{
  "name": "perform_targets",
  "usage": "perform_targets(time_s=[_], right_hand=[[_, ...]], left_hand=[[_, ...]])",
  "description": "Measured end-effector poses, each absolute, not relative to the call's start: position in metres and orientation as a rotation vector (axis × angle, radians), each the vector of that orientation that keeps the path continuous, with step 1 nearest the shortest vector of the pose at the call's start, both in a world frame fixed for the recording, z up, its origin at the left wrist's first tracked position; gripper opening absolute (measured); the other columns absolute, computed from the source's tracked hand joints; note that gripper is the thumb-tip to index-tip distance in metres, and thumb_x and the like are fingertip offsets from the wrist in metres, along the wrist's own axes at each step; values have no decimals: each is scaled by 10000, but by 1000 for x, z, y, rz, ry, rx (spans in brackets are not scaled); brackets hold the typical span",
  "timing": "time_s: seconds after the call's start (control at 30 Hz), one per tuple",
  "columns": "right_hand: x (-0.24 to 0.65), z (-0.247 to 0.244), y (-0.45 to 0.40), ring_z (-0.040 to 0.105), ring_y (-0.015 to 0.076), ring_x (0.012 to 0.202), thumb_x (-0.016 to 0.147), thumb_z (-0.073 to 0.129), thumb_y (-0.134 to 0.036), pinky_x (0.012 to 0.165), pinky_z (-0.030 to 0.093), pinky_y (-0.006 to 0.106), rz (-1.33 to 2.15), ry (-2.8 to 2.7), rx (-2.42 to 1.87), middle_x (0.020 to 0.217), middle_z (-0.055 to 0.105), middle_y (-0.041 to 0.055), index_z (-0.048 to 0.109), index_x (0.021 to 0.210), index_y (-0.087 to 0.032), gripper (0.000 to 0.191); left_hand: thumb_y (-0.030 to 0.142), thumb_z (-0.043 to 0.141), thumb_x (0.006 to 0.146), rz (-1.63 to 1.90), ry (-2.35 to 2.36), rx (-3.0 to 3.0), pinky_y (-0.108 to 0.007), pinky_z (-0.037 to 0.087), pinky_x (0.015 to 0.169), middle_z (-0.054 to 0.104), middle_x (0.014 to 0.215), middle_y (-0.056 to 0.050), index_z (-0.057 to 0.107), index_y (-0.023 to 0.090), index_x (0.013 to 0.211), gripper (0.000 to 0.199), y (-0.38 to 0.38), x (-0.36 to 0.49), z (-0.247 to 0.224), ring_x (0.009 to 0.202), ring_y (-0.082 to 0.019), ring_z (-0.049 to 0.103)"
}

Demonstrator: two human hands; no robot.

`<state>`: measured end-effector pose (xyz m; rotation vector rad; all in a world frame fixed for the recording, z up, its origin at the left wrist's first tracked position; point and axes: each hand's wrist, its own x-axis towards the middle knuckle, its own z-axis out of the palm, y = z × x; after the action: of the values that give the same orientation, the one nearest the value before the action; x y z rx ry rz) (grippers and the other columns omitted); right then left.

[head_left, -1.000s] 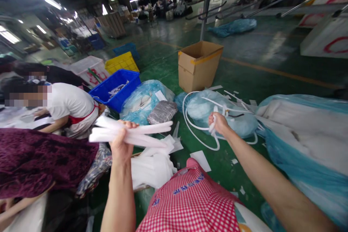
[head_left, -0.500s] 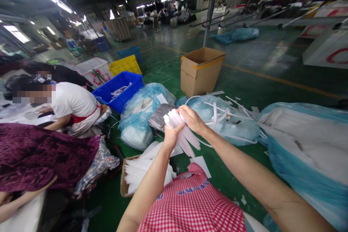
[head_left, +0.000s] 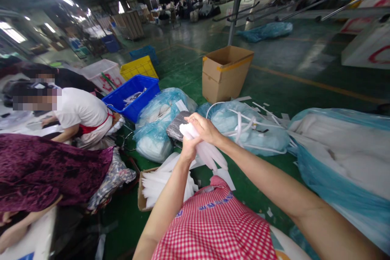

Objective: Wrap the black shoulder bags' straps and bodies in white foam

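Observation:
A bundle of white foam strips (head_left: 210, 155) is gathered between my two hands, its long ends hanging down to the right. My left hand (head_left: 190, 146) is wrapped around the strips from below. Over their upper part, my right hand (head_left: 203, 128) is closed, with its fingers curled across the top. Behind the hands sits a dark padded stool (head_left: 176, 126). Below my left forearm, an open cardboard box (head_left: 141, 195) holds many similar white strips (head_left: 167, 183).
Blue plastic bags (head_left: 164, 118) of white material lie ahead, and a large one (head_left: 344, 158) lies at right. Beyond stand a tall cardboard box (head_left: 224, 77) and a blue crate (head_left: 131, 97). A co-worker in a white shirt (head_left: 83, 107) bends at left, beside purple clothing (head_left: 55, 170).
My right hand has moved slightly left, closing farther over the top of the bundle. The strips, fanned apart before, are now gathered closer together. The view has tilted slightly.

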<state>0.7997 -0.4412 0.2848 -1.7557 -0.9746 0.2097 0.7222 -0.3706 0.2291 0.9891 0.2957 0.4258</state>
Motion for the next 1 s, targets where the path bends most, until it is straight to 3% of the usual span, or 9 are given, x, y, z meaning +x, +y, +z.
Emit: perform_targets(time_s=[0.07,0.17,0.23,0.37,0.5,0.63,0.77,1.0], right_hand=[[804,283,-441,654,215,1093,992,400,-436,1052,424,419,214,-1020,-1790,1154,721,42,652,1078,-238,332],[823,272,-452,629,226,1152,985,391,-501,1089,400,423,349,-1064,-1713,1177,711,35,686,1100,-241,410],[836,256,-467,623,238,1165,969,396,-530,1062,428,407,492,-1077,-1706,1186,708,45,703,1103,-227,451],[842,212,-499,657,254,1072,941,424,-509,1001,462,424,718,-1137,-1837,1119,728,41,720,1074,-233,426],[828,181,-514,657,237,1046,948,420,-483,945,476,378,670,-1163,-1840,1113,723,42,692,1122,-235,407],[812,175,-516,671,221,933,966,397,-419,841,477,333,679,-1200,-1852,1001,723,50,655,1124,-214,366],[799,182,-511,631,235,990,953,413,-354,882,441,344,499,-1271,-1943,1073,683,86,610,1116,-202,297],[783,182,-497,559,202,794,822,466,-240,790,393,321,323,-970,-2038,800,591,45,493,751,-224,77]], left_hand=[[249,872,524,409,226,1023,-416,444,1061,689,1106,-31,607,221,1167,696,-367,720,233,1163,-268,609],[274,839,560,365,144,1058,-429,445,1055,699,919,-40,663,191,943,430,-356,712,240,1105,-270,635],[316,834,558,342,108,1050,-454,465,1023,684,806,-40,650,187,841,361,-344,704,245,1032,-284,661],[351,833,547,385,114,1013,-477,508,939,663,788,-22,616,210,850,399,-320,689,254,865,-251,675],[340,829,560,611,150,963,-394,508,886,573,717,38,571,231,846,400,-300,684,259,703,-147,595],[340,836,570,744,160,971,-350,491,857,514,678,65,534,242,850,423,-287,683,262,662,-119,543],[349,849,559,759,112,941,-332,490,846,512,691,71,536,242,856,445,-282,682,263,661,-109,532],[324,860,552,767,89,888,-308,488,782,466,658,74,538,230,844,446,-286,683,261,619,-95,498]])
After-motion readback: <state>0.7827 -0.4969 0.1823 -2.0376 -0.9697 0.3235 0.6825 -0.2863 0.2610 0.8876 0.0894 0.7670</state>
